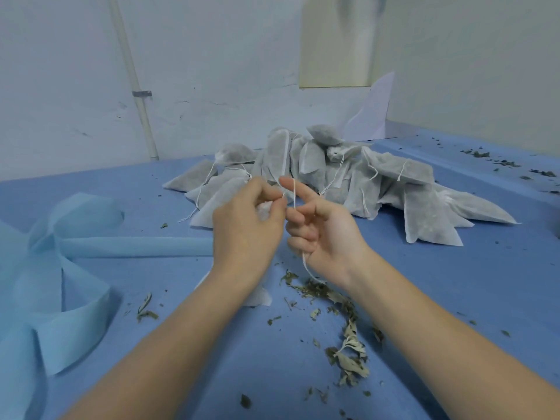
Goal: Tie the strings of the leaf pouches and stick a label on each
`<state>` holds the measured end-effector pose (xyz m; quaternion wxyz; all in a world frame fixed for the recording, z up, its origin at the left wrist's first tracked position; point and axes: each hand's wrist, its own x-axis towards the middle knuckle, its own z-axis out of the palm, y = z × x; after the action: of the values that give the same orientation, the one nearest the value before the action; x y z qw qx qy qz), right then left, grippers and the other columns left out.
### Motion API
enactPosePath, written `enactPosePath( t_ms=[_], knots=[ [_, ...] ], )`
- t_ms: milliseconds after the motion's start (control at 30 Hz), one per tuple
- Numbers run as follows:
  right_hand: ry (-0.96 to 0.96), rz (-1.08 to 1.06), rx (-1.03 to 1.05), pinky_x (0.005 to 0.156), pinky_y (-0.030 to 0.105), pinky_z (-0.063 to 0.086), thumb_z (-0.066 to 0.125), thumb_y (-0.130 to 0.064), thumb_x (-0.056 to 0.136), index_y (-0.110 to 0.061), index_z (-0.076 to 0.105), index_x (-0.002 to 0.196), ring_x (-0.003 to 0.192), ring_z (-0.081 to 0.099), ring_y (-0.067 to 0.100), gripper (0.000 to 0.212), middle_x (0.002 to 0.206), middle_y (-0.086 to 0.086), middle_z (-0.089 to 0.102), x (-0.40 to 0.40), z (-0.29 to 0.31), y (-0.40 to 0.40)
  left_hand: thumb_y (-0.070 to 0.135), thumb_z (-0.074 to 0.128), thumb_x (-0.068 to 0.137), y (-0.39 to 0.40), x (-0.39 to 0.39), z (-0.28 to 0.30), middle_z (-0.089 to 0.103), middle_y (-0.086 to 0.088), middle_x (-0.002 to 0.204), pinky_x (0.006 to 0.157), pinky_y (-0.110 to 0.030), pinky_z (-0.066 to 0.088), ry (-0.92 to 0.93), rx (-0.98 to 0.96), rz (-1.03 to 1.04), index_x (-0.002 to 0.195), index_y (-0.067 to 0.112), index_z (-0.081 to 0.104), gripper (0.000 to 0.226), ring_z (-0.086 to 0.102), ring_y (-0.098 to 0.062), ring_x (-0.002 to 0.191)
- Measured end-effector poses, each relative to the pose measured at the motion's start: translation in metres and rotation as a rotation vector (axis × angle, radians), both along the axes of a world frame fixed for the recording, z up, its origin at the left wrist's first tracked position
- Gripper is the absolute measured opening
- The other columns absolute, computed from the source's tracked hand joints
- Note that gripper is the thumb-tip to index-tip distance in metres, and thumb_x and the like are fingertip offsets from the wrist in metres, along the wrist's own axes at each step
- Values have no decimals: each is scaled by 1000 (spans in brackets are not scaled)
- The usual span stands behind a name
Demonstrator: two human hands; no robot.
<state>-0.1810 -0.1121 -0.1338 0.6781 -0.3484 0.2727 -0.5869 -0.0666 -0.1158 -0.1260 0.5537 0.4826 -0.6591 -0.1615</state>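
Note:
My left hand (pixel 247 221) grips the gathered neck of a white leaf pouch (pixel 260 297), whose body hangs down behind my wrist and is mostly hidden. My right hand (pixel 318 228) holds the pouch's white string (pixel 293 194). The string loops over the raised index finger, runs through the curled fingers and trails out below the palm. A pile of several filled white pouches (pixel 348 180) with loose strings lies just beyond both hands on the blue table (pixel 454 283).
Light blue non-woven fabric (pixel 60 268) lies folded at the left, with a rolled strip reaching toward my left wrist. Dried leaves (pixel 348 353) are scattered under my right forearm and along the far right. A white sheet (pixel 371 116) leans on the back wall.

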Motion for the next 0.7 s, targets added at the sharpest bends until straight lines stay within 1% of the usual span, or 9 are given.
enactPosePath(
  t_ms=[167, 233, 300, 367, 467, 533, 600, 667, 700],
  knots=[
    [243, 0, -47, 42, 18, 13, 30, 4, 88, -27, 63, 114, 43, 19, 5, 52, 57, -3, 43, 6, -3, -1, 21, 62, 86, -2, 11, -11, 66, 10, 72, 59, -15, 35, -139, -65, 62, 80, 18, 66, 8, 52, -7, 66],
    [395, -30, -96, 43, 18, 15, 33, 4, 87, -28, 62, 121, 46, 21, 7, 55, 57, -2, 43, 7, -1, 1, 23, 62, 86, -3, 17, -8, 63, 15, 66, 58, -11, 35, -165, -57, 23, 79, 22, 66, 8, 51, 2, 63],
    [546, -74, -137, 43, 16, 22, 38, 3, 84, -29, 62, 125, 46, 26, 7, 57, 59, -1, 44, 7, 1, 2, 27, 62, 86, -4, 22, -3, 60, 21, 61, 58, -4, 33, -152, -20, -42, 75, 25, 66, 12, 49, 11, 63],
    [708, -119, -178, 45, 16, 29, 41, 1, 84, -31, 62, 124, 44, 34, 5, 55, 57, -4, 48, 11, 3, 2, 29, 61, 87, -7, 26, 2, 59, 25, 61, 58, -2, 32, -138, 38, -81, 70, 28, 63, 17, 50, 14, 63],
    [890, -182, -217, 52, 20, 32, 44, -4, 86, -22, 62, 124, 46, 39, 3, 46, 53, -9, 52, 20, 2, 1, 30, 61, 87, -11, 29, 2, 61, 22, 67, 60, 1, 31, -182, 120, -53, 68, 30, 65, 19, 53, 10, 71],
    [999, -284, -272, 55, 21, 36, 48, -8, 88, -20, 65, 116, 50, 46, 5, 36, 56, -3, 57, 21, 2, 3, 28, 58, 88, -12, 30, -1, 61, 23, 62, 60, 2, 32, -178, 144, -28, 65, 31, 64, 24, 53, 11, 71],
    [1067, -396, -325, 58, 18, 42, 53, -12, 87, -24, 65, 96, 60, 54, 10, 20, 65, 8, 64, 21, 0, 5, 28, 57, 88, -10, 31, -6, 60, 31, 59, 60, 1, 32, -146, 157, -44, 61, 32, 63, 28, 50, 19, 69],
    [1073, -470, -346, 56, 14, 41, 60, -17, 86, -27, 54, 85, 61, 53, 3, 11, 61, -1, 62, 20, -5, 4, 27, 57, 89, -9, 30, -9, 60, 34, 63, 60, -1, 34, -91, 162, -64, 63, 32, 64, 27, 51, 17, 70],
    [1073, -505, -345, 56, 13, 40, 64, -21, 86, -27, 48, 83, 60, 52, -1, 17, 58, -7, 57, 20, -8, 4, 26, 57, 89, -9, 30, -11, 62, 32, 64, 61, -3, 34, -53, 163, -69, 64, 31, 64, 27, 52, 15, 70]
  ],
)
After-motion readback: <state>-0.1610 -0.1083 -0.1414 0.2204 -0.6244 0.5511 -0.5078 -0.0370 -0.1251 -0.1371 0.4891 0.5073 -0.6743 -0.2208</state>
